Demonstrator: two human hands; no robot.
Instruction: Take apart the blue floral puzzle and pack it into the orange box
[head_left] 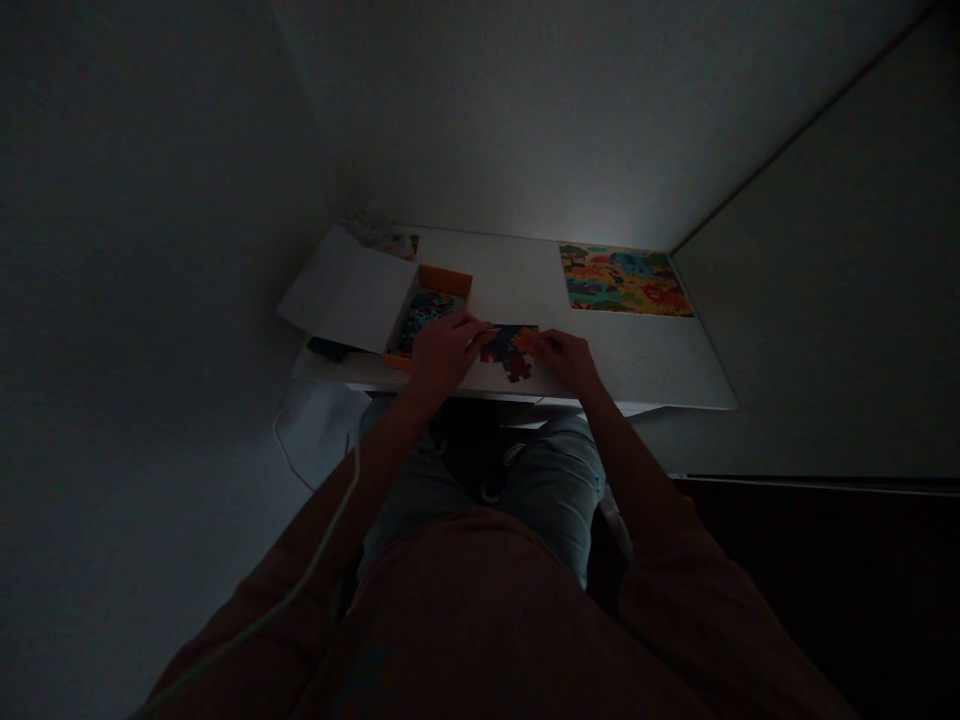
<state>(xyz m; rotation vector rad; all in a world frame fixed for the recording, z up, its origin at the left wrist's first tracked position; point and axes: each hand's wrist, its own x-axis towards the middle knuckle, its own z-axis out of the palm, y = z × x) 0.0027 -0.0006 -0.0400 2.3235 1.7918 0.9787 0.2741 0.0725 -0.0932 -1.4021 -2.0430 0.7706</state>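
The room is so dim on my feed that I lose most fine detail. Near the front edge of the white worktop (510, 258) I see a small dark patch of puzzle (498, 346), with a red piece (518, 367) at its near side, its knobbed edge showing; I can't make out whether the two are joined. The right hand (568, 354) has its grip closed on an orange piece (525, 342) above the right part of the patch, and its fingers hide the piece's right end, so I can't say whether it is one piece or several. The left hand (442, 348) is at the patch's left side, fingers bent; I can't tell whether its grip pinches anything or is loose. That hand also covers part of the orange-sided box (446, 281), where loose pieces (426, 308) blur into a jumble. The white lid (352, 290) leans at the box's left, partly covering a dark object (328, 349) I can't identify. Behind it I get only a murky, crumpled, clear-looking bundle (373, 234). The animal picture (626, 280) lies flat at the far right, unobstructed.
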